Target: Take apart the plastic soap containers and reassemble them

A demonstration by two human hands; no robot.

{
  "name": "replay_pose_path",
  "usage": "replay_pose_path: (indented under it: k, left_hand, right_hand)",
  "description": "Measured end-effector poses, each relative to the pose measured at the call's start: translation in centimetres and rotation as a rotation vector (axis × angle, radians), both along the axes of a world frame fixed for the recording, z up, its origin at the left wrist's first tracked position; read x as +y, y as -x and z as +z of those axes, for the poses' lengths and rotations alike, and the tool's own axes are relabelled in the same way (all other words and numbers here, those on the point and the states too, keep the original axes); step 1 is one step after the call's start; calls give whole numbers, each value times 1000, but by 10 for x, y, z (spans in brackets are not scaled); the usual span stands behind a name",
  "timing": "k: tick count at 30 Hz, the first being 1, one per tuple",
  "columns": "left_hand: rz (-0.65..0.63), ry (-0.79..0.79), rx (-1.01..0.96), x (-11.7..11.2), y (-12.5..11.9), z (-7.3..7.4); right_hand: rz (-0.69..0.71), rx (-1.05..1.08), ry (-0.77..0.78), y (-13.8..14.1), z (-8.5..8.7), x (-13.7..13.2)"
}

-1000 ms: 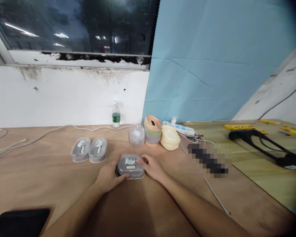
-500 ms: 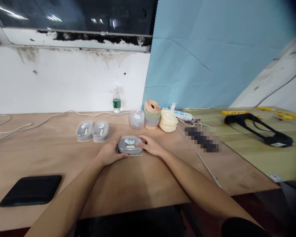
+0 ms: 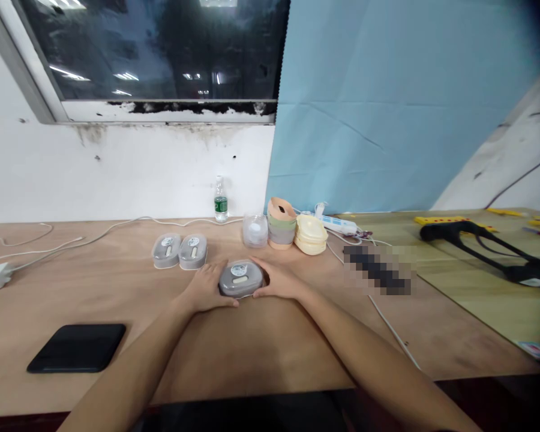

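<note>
A grey oval lidded box (image 3: 242, 279) with a clear cover, a round white sticker and a pale tab rests on the wooden table in front of me. My left hand (image 3: 207, 289) curls round its left end, thumb along the front edge. My right hand (image 3: 279, 279) cups the right end, its thumb at the front right corner. The far fingers of both hands are partly hidden. Two like grey boxes, a left one (image 3: 166, 251) and a right one (image 3: 193, 252), stand side by side beyond my left hand.
At the back stand clear lids (image 3: 255, 231), stacked coloured containers (image 3: 282, 227), yellow containers (image 3: 311, 235) and a water bottle (image 3: 221, 204). A black flat case (image 3: 77, 348) lies front left. White cables, a power strip (image 3: 339, 225) and a blurred dark object (image 3: 378, 270) are also around.
The camera has tilted up, so everything appears lower. My right thumb has shifted from the top of the lid down to the box's front right edge. The box stays between both hands.
</note>
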State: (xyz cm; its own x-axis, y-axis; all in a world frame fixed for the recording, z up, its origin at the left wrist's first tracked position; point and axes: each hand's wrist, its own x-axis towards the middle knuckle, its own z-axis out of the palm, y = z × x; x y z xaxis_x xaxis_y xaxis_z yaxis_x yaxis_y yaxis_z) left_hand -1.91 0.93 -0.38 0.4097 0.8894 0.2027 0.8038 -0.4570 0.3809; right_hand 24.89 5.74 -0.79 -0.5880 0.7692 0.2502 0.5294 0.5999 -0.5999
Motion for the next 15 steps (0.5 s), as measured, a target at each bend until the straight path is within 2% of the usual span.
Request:
replay_pose_path:
  k: [5, 10, 13, 15]
  left_hand:
    - [-8, -11, -43, -4, -2, 4]
    - [-27, -143, -149, -8, -4, 15]
    - [37, -247, -175, -6, 2, 23]
    - [134, -354, -210, -3, 12, 27]
  right_hand:
    - [5, 61, 21, -1, -5, 0]
    - [-55, 206, 17, 3, -2, -4]
    - [-106, 210, 49, 7, 0, -7]
    - [-119, 194, 32, 8, -1, -7]
